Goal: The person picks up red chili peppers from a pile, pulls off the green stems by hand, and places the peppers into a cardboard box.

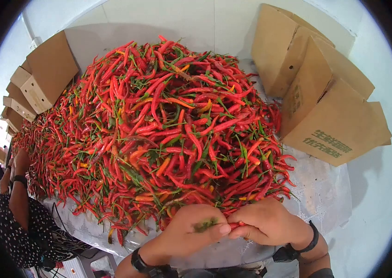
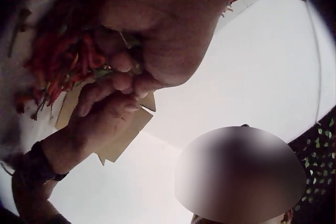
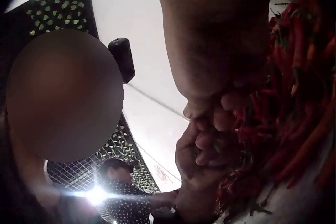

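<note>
A huge heap of red chili peppers [image 1: 173, 134] with green stems covers the table in front of me. Close to its near edge, both hands meet around one small red chili pepper [image 1: 236, 225]. My right hand [image 1: 270, 222] pinches it between thumb and curled fingers. On the other side my left hand [image 1: 191, 231] has its thumb at the pepper's end, fingers curled in. A green smear or bits of green [image 1: 205, 224] show at the base of the left thumb. In the left wrist view the fingertips of both hands touch, and the pepper is mostly hidden.
Cardboard boxes [image 1: 339, 120] stand at the right of the heap, and more cardboard boxes [image 1: 50, 69] line its far left. A pale plastic sheet [image 1: 316, 185] covers the table. At the left a person in a dotted top [image 1: 20, 227] reaches to the heap. Behind is a white wall [image 1: 182, 28].
</note>
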Motion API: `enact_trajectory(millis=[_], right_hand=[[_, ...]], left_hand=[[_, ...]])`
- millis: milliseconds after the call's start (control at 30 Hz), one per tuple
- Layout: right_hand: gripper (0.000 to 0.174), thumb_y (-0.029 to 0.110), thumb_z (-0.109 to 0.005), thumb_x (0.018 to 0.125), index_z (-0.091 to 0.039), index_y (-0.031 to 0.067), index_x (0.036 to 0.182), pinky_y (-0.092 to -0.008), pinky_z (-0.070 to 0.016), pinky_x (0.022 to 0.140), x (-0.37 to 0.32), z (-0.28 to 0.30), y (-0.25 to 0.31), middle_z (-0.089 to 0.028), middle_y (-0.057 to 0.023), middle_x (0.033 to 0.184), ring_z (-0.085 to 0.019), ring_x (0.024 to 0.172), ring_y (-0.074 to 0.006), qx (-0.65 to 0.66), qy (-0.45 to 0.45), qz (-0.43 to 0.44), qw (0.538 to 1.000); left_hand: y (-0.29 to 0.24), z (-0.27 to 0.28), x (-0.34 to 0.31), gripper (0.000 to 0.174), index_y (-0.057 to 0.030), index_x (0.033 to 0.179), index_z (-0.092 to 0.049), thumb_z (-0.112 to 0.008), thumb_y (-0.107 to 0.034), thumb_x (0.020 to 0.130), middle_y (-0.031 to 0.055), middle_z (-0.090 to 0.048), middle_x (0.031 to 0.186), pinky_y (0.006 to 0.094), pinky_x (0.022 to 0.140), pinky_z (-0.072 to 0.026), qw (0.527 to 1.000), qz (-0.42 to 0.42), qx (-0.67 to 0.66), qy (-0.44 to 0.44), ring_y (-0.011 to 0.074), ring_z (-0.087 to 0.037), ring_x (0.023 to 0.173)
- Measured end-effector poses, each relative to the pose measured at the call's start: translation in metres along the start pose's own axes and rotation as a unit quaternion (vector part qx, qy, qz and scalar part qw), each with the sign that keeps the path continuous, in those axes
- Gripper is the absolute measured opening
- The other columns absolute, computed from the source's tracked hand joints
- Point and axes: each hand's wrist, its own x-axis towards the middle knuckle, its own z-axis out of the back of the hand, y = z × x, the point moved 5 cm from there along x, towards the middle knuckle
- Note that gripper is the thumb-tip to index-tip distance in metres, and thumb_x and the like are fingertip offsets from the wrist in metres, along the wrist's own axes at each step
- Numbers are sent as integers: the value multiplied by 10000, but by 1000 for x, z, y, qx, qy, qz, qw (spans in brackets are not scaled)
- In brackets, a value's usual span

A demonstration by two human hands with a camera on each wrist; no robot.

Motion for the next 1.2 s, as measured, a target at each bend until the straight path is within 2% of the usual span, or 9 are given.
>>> enact_trajectory(millis=[133, 233, 333, 533, 733, 900, 1000, 1100, 1200], right_hand=[[207, 284, -628, 840, -623, 112, 955, -374, -467, 577, 0, -6, -10, -627, -67, 775, -614, 692, -286, 125, 19, -26, 992], [180, 235, -656, 830, -636, 81, 921, -307, -462, 523, -1, -10, -15, -624, -51, 705, -626, 613, -236, 207, 39, -87, 974], [208, 292, -631, 828, -614, 101, 908, -385, -468, 557, -3, -7, -15, -619, -69, 735, -612, 667, -298, 16, 6, -72, 997], [185, 282, -603, 833, -569, 105, 791, -345, -453, 474, -2, -6, 4, -568, -55, 625, -599, 570, -239, -190, -80, -21, 978], [173, 269, -587, 843, -548, 117, 768, -351, -436, 435, -2, -13, 2, -513, -38, 571, -577, 536, -210, -259, -120, -32, 958], [216, 295, -656, 806, -564, 104, 848, -325, -457, 454, -1, -1, 5, -588, -51, 624, -610, 548, -215, -160, -148, -29, 976], [274, 316, -697, 779, -570, 97, 883, -313, -471, 474, -5, 6, -1, -624, -61, 658, -629, 561, -226, -79, -140, -67, 985], [287, 324, -704, 777, -571, 95, 890, -315, -474, 481, -5, 7, -2, -624, -60, 649, -635, 568, -234, -31, -124, -91, 988], [280, 317, -700, 783, -569, 93, 888, -317, -473, 484, -5, 6, -3, -617, -60, 633, -635, 569, -237, -30, -126, -67, 989]], left_hand=[[-1, -1, -3, 216, -16, 806, -619, -620, -218, 882, 21, -554, 666, 261, 548, -399, 994, 51, -95, -14, 87, -511, 618], [-1, 0, -2, 209, -19, 794, -621, -621, -210, 880, 26, -559, 664, 262, 543, -401, 997, 26, -57, -40, 92, -514, 608], [1, 3, 1, 191, -27, 789, -625, -624, -200, 870, 46, -559, 653, 279, 546, -410, 995, -35, 70, -63, 128, -533, 594], [-7, 2, 1, 157, -48, 784, -631, -622, -191, 849, 102, -560, 641, 333, 538, -420, 959, -84, 237, -129, 248, -546, 573], [-9, -1, -1, 149, -50, 807, -627, -619, -193, 847, 108, -577, 658, 335, 534, -432, 918, -124, 335, -169, 268, -559, 579], [-3, 6, 1, 146, -44, 857, -627, -642, -188, 839, 85, -616, 704, 306, 590, -470, 986, -47, 75, -140, 207, -601, 622], [4, 7, 1, 147, -40, 886, -631, -658, -173, 829, 70, -637, 754, 292, 625, -481, 988, -33, 30, -148, 175, -615, 666], [-8, 6, 1, 155, -45, 921, -637, -668, -156, 817, 78, -637, 775, 296, 614, -476, 953, -149, 193, -178, 191, -616, 675], [-18, 1, 1, 195, -53, 957, -636, -683, -155, 798, 81, -634, 772, 320, 599, -476, 930, -170, 294, -141, 226, -609, 672]])
